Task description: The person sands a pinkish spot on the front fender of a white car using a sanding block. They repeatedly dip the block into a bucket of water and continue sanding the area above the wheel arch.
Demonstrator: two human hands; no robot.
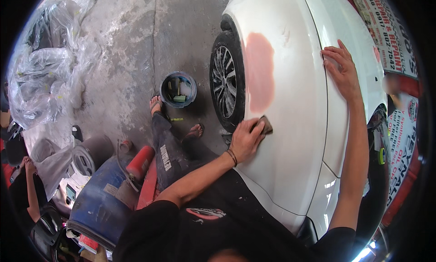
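Observation:
In front of me is a white car fender (290, 148), with a smooth pinkish patch (260, 73) above the wheel (225, 82). My left hand (246, 137) grips a small dark brown sanding pad (267, 125) and presses it on the white paint just below the patch. Its fingers curl over the pad and hide part of it. Across the panel seam, my right hand (343, 71) lies on the car's upper body with fingers spread, holding nothing.
A bucket (164, 90) holding water and a green block stands by my feet. A blue drum (97, 200), a red cylinder (141, 161) and a grey bin (93, 154) are at left. Plastic sheeting (50, 80) lies beyond. Another person's arm (32, 194) shows at far left.

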